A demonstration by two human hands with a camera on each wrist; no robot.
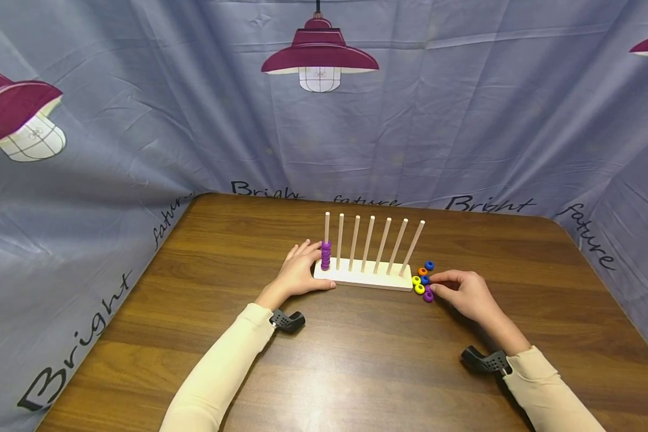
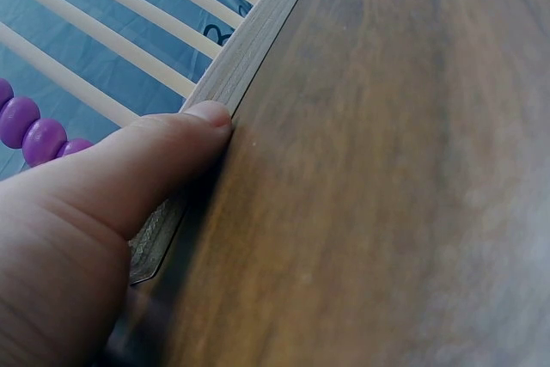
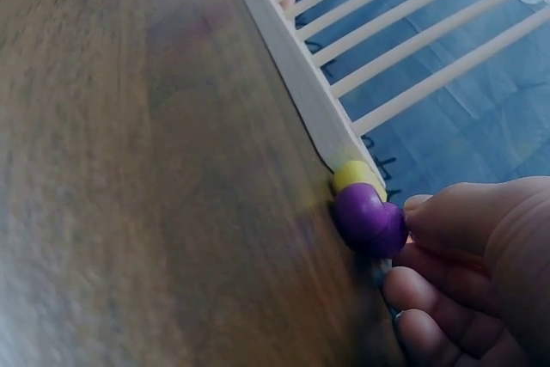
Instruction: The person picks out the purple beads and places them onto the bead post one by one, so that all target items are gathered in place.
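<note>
A pale wooden peg rack (image 1: 363, 277) stands upright on the table with a row of several pegs. Its leftmost peg carries a stack of purple beads (image 1: 326, 257). My left hand (image 1: 300, 271) grips the rack's left end, thumb along the front edge and fingers behind. Just past the right end lie loose beads: purple, yellow, blue and orange. There my right hand (image 1: 467, 293) pinches a purple bead (image 3: 393, 231) between thumb and forefinger, still among the others. Another purple bead (image 3: 357, 210) sits against it, beside a yellow bead (image 3: 354, 174) near the rack's end.
The brown wooden table (image 1: 324, 366) spreads around the rack. Behind and at the sides hangs a grey-blue curtain (image 1: 426, 120) printed with lamps and lettering. A black wrist mount (image 1: 288, 321) is on the left wrist, and another black mount (image 1: 485, 360) on the right.
</note>
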